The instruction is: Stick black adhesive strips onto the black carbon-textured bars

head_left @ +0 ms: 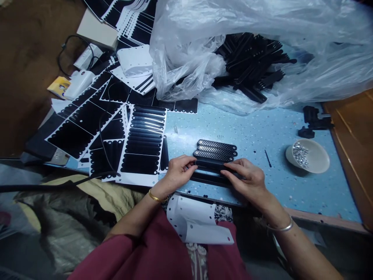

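Observation:
A narrow black strip (pixel 210 165) is stretched between both hands just above the near edge of the blue table. My left hand (pixel 182 171) pinches its left end with thumb and fingertips. At the right end, my right hand (pixel 246 177) grips the same strip between thumb and fingers. Right behind it lie several black textured handle-like pieces (pixel 215 148), side by side, with a small metal dot at each end. A long black bar (pixel 210 179) rests on the table in front of the strip, its right end partly hidden by my right hand.
Sheets of black rounded strips (pixel 142 144) cover the left side. A plastic bag (pixel 186 46) spills black plastic parts (pixel 250 62) at the back. To the right are a white bowl (pixel 319 157) of small metal pieces, a thin black rod (pixel 267 158) and black clips (pixel 314 120). Punched white backing (pixel 201 221) lies on my lap.

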Action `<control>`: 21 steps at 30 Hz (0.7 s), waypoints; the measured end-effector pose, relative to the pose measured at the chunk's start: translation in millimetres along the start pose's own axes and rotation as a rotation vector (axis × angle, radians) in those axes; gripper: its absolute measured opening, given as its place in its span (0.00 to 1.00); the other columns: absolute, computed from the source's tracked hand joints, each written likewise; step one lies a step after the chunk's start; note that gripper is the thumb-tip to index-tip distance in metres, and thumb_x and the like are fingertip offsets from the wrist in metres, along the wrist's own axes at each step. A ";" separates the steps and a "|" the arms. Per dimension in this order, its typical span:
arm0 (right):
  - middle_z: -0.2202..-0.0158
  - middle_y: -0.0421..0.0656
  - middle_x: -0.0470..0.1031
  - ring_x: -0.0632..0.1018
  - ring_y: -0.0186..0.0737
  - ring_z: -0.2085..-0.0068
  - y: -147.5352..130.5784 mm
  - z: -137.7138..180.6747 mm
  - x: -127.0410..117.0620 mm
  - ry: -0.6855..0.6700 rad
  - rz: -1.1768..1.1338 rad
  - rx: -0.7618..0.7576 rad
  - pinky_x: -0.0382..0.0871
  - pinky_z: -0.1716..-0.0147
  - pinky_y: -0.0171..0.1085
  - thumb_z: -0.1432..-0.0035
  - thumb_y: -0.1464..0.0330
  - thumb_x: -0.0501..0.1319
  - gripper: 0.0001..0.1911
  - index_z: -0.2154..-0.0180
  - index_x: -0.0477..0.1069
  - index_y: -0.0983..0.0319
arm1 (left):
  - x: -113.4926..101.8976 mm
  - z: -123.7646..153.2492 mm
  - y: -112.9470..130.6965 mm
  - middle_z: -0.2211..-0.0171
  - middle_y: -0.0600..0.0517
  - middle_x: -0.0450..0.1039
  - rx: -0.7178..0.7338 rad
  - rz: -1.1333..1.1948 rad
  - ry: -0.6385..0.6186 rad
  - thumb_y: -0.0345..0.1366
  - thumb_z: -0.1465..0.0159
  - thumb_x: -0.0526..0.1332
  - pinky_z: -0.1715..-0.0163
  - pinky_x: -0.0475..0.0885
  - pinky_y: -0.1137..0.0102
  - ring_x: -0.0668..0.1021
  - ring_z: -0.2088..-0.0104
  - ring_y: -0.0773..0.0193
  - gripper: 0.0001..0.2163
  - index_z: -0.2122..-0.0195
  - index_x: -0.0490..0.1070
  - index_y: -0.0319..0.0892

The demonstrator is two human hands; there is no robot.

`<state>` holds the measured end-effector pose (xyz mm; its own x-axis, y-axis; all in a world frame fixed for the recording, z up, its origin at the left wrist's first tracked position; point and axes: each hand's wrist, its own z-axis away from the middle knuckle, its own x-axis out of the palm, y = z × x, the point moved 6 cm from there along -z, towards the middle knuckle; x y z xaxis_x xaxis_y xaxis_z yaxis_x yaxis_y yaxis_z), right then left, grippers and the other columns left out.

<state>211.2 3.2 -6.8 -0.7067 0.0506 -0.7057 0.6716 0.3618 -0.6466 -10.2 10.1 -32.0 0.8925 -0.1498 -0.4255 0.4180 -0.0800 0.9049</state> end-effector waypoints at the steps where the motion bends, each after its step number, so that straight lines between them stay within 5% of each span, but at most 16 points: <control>1: 0.71 0.44 0.76 0.76 0.38 0.72 -0.3 -0.1 0.2 -0.003 0.004 -0.003 0.70 0.75 0.38 0.44 0.64 0.66 0.06 0.64 0.80 0.58 | 0.1 0.0 0.0 0.72 0.51 0.75 0.000 0.003 0.000 0.28 0.41 0.64 0.72 0.70 0.74 0.75 0.73 0.68 0.07 0.61 0.78 0.38; 21: 0.71 0.44 0.76 0.76 0.38 0.71 1.2 1.4 1.5 -0.021 0.033 -0.001 0.70 0.73 0.38 0.43 0.65 0.65 0.07 0.64 0.80 0.59 | -0.5 0.1 0.6 0.71 0.50 0.75 0.024 0.023 0.010 0.28 0.41 0.63 0.75 0.70 0.76 0.75 0.74 0.68 0.07 0.61 0.77 0.38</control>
<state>211.2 2.4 -9.0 -0.6790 0.0428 -0.7329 0.6945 0.3610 -0.6224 -10.3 10.0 -31.2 0.9035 -0.1417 -0.4045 0.3933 -0.1008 0.9139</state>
